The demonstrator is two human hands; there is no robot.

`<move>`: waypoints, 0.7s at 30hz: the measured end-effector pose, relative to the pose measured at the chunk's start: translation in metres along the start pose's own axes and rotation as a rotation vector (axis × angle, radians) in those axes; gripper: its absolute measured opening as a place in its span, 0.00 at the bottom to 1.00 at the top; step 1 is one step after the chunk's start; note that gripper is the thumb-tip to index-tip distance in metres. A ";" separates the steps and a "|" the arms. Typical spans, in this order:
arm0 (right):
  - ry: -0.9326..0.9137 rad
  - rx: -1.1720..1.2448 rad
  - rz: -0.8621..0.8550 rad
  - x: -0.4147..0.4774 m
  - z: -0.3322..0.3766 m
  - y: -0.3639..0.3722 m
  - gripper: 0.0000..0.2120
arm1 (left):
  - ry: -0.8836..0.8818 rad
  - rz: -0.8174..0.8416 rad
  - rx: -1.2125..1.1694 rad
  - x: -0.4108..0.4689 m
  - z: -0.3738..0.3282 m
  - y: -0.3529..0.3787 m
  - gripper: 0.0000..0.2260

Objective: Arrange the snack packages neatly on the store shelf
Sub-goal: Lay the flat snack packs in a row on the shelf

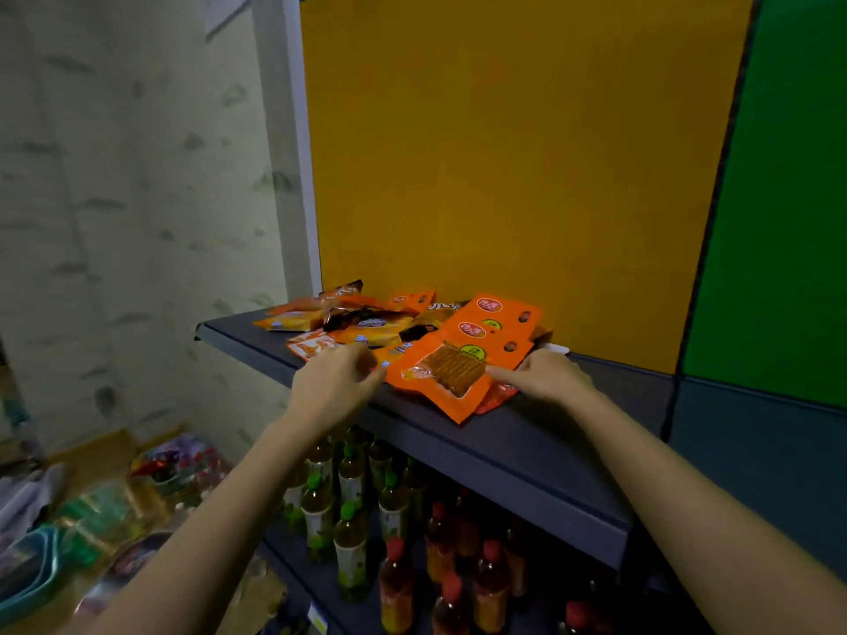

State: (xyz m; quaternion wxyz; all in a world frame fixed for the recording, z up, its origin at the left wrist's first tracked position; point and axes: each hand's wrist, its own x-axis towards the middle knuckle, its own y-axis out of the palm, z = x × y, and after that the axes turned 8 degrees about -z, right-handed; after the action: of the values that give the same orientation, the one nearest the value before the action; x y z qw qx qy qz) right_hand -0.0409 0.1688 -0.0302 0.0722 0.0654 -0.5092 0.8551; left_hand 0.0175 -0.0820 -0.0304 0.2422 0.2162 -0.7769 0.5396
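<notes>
Curling left hand (pixel 334 382) and right hand (pixel 545 375) grip the orange packet (pixel 447 382).

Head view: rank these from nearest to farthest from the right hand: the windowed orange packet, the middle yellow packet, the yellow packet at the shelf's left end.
1. Windowed orange packet: front right, gripped by the right hand.
2. Middle yellow packet: centre of the pile.
3. Left-end yellow packet: far left.

Viewpoint: head-worn wide-angle camera, above the shelf (pixel 527 433), within arm's reach.
Facing: forward and down; yellow back panel (pixel 504 153) at 12 o'clock, bottles (pixel 353 543) below at 6 o'clock.
</notes>
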 end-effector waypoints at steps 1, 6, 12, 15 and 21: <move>0.022 -0.006 0.008 0.007 0.002 0.004 0.29 | 0.003 0.008 -0.018 0.007 0.006 0.005 0.12; 0.142 -0.024 -0.045 0.023 0.012 0.017 0.39 | 0.022 0.065 -0.059 0.040 0.029 0.029 0.12; 0.212 0.207 -0.065 0.037 0.007 0.029 0.23 | 0.072 0.078 -0.126 0.076 0.039 0.056 0.12; 0.274 0.406 -0.039 0.036 0.014 0.024 0.05 | 0.105 0.077 -0.169 0.091 0.038 0.067 0.11; 0.302 0.605 -0.215 0.019 0.029 0.016 0.11 | 0.153 0.134 -0.234 0.119 0.032 0.087 0.11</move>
State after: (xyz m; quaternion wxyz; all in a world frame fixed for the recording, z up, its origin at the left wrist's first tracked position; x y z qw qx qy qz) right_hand -0.0613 0.1364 -0.0271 0.2139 0.0098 -0.2067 0.9547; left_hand -0.1327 -0.0930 -0.0313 0.2878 0.0922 -0.8264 0.4750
